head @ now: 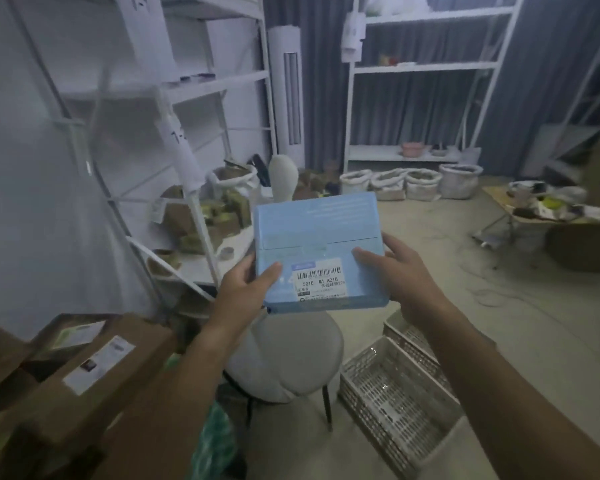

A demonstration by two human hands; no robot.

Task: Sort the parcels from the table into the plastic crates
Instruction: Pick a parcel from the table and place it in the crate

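White shelving [201,88] filled the room to my left and ahead, with brown parcels [94,368] stacked at my lower left. A pale chair [284,355] stood just below my arms, and beside it on the floor lay two perforated plastic crates [392,396], possibly empty, though the light was dim. I held the blue parcel [317,237] up in the air, label facing me. My left hand [246,289] gripped its left edge, thumb curled over the face; my right hand [399,268] gripped the right edge likewise.
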